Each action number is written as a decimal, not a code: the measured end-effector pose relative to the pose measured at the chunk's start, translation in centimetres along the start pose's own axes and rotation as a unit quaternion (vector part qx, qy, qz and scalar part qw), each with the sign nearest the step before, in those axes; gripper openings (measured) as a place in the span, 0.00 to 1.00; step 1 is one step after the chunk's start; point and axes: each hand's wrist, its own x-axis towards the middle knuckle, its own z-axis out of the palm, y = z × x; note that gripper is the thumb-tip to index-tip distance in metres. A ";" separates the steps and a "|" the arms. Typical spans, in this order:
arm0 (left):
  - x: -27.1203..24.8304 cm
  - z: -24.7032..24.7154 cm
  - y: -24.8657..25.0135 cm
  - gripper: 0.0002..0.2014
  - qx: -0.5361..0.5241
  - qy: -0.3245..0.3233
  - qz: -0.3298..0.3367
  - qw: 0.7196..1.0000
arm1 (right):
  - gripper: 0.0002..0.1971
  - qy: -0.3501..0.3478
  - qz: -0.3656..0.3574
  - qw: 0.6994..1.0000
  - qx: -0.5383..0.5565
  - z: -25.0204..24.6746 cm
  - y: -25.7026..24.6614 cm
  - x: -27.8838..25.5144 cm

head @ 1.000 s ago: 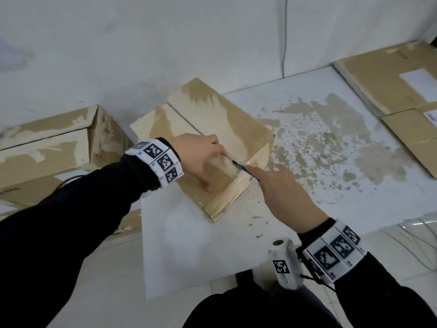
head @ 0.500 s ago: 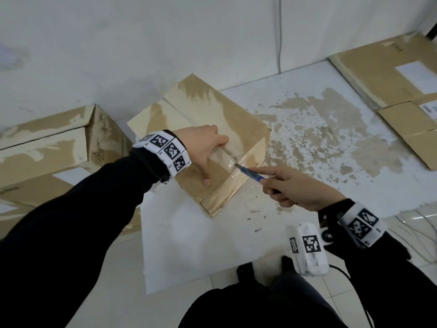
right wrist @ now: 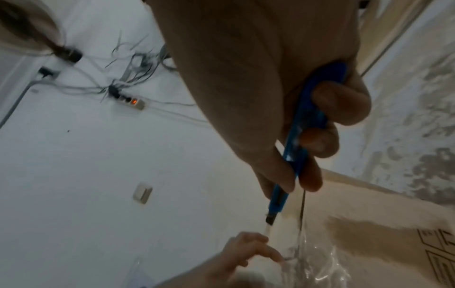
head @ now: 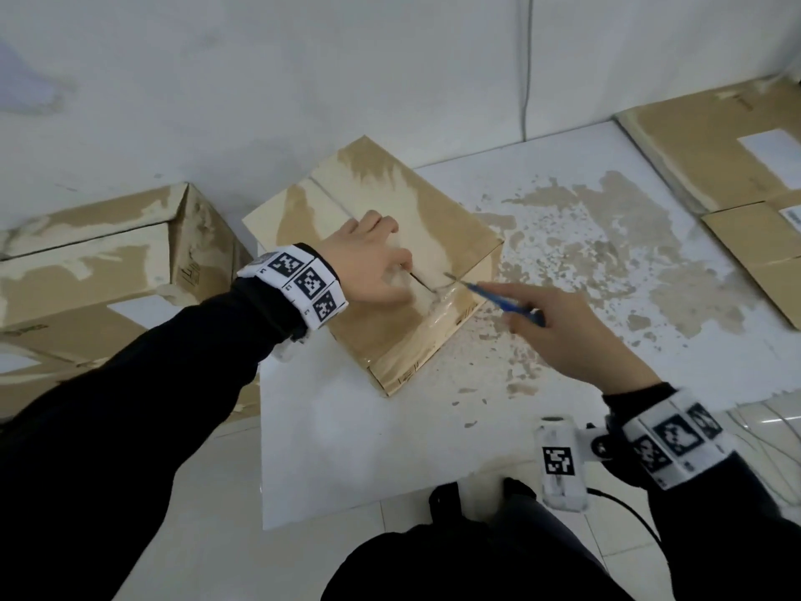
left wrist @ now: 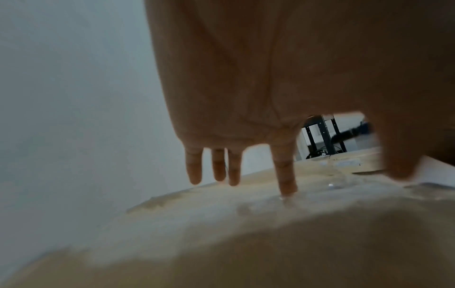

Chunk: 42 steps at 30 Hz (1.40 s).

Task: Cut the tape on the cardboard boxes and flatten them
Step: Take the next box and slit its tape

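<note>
A brown cardboard box [head: 437, 227] lies on a white board, its top seam covered with clear tape [head: 446, 303] that is split into a dark slit. My left hand [head: 372, 264] rests on the box top with straight fingers [left wrist: 285, 175], the index tip pressing on the tape beside the slit. My right hand [head: 559, 331] grips a blue utility knife [head: 505, 299], its blade tip at the tape near the box's right edge. In the right wrist view the knife [right wrist: 300, 148] points down at the crinkled tape [right wrist: 317, 261].
Larger cardboard boxes [head: 99, 262] stand at the left against the wall. Flattened cardboard [head: 728, 167] lies at the right. The white board [head: 346, 448] has peeled brown patches. A power strip [right wrist: 130, 101] with several cables lies on the floor.
My right hand with the knife has drawn back to the right along the seam, leaving a dark slit in the tape. My left hand shifted slightly up on the box top.
</note>
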 end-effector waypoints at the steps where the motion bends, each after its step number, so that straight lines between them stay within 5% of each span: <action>1: 0.0 0.0 0.4 0.25 -0.026 0.002 -0.019 0.999 | 0.22 -0.021 -0.015 0.999 -0.034 0.4 -0.2 0.2; 5: 0.6 0.3 2.7 0.19 -0.115 -0.016 -0.119 0.986 | 0.23 -0.048 -0.055 0.993 -0.096 2.2 0.3 0.4; 10: 2.0 0.5 3.3 0.12 -0.342 -0.002 -0.242 0.908 | 0.22 -0.058 -0.087 0.990 -0.092 2.5 1.6 0.1; 19: 2.4 1.8 4.5 0.16 -0.644 0.106 -0.368 0.662 | 0.23 -0.093 -0.118 0.979 -0.140 1.5 1.3 1.1; 23: 4.0 2.4 6.1 0.32 -0.578 0.129 -0.431 0.681 | 0.23 -0.067 -0.146 0.962 -0.219 0.7 1.0 1.0; 29: 4.9 2.5 6.1 0.22 -0.563 0.135 -0.427 0.694 | 0.22 -0.060 -0.152 0.952 -0.258 -1.0 1.7 0.8; 32: 4.6 2.5 6.1 0.10 -0.564 0.150 -0.421 0.694 | 0.24 -0.053 -0.159 0.947 -0.273 -0.8 2.2 1.5; 42: 4.5 3.7 5.8 0.18 -0.612 0.202 -0.403 0.650 | 0.28 -0.024 -0.139 0.929 -0.342 0.4 1.8 2.6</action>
